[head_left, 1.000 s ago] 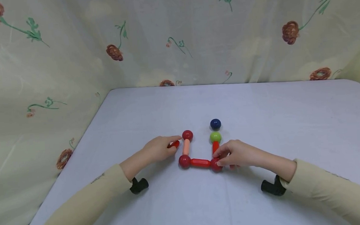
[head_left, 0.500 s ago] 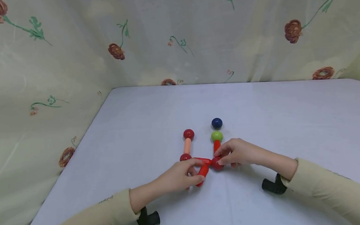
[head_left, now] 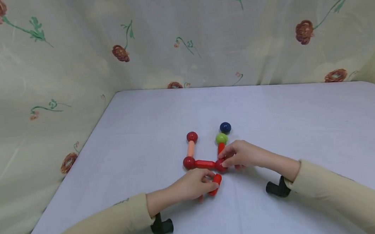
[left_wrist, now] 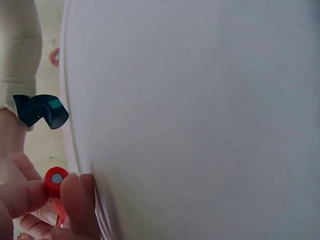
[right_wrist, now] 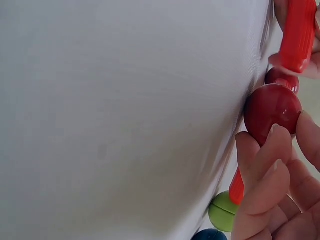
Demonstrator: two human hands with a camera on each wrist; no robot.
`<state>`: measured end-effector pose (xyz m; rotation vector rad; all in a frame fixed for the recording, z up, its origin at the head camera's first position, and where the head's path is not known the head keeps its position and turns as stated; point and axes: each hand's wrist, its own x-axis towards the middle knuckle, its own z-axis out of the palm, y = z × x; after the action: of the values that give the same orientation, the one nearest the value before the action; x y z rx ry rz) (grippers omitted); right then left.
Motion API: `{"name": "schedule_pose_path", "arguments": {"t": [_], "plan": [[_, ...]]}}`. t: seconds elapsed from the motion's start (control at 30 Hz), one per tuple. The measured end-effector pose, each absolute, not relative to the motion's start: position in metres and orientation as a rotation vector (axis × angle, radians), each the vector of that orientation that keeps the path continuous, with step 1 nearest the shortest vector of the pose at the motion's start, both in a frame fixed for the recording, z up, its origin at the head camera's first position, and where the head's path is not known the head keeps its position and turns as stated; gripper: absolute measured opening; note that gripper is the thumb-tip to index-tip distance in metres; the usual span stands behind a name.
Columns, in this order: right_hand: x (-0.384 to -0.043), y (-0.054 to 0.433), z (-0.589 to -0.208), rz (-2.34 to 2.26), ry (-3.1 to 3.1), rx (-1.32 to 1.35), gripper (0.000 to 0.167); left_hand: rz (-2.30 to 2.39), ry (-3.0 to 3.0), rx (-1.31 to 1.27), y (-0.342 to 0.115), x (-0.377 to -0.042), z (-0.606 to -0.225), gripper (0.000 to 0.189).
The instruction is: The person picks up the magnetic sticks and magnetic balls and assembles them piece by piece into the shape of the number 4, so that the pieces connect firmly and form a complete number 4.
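My left hand (head_left: 194, 184) pinches a loose red rod (head_left: 215, 184) between thumb and fingers, just in front of the chain's near right corner. In the left wrist view a round silvery disc shows on the rod's end. At that corner, my right hand (head_left: 245, 154) holds a dark red ball (right_wrist: 273, 111) with its fingertips. From this ball one red rod (head_left: 205, 164) runs left to another red ball (head_left: 189, 163). A partly covered red rod (head_left: 221, 148) runs back to a lime green ball (head_left: 221, 138). The held rod and held ball look apart.
A peach rod (head_left: 190, 149) joins the left corner ball to a red ball (head_left: 192, 137) at the back. A dark blue ball (head_left: 225, 127) lies just behind the green one. White cloth covers the table (head_left: 128, 134); a flowered curtain (head_left: 215, 41) hangs behind.
My left hand has carried the red rod from the chain's left side rightward and nearer to me. The joined pieces have shifted slightly left, while my right hand keeps hold of the corner ball.
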<state>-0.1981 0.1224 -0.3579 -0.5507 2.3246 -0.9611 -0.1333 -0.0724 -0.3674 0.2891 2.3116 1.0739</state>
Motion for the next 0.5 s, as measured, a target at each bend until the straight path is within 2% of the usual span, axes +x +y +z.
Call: {"name": "schedule_pose_path", "arguments": {"t": [0.5], "plan": [[-0.2003, 0.1179, -0.3546, -0.960, 2.316, -0.552, 0.027, 1.011, 2.355, 0.257, -0.0653, -0.1363, -0.3654, 0.040]]}}
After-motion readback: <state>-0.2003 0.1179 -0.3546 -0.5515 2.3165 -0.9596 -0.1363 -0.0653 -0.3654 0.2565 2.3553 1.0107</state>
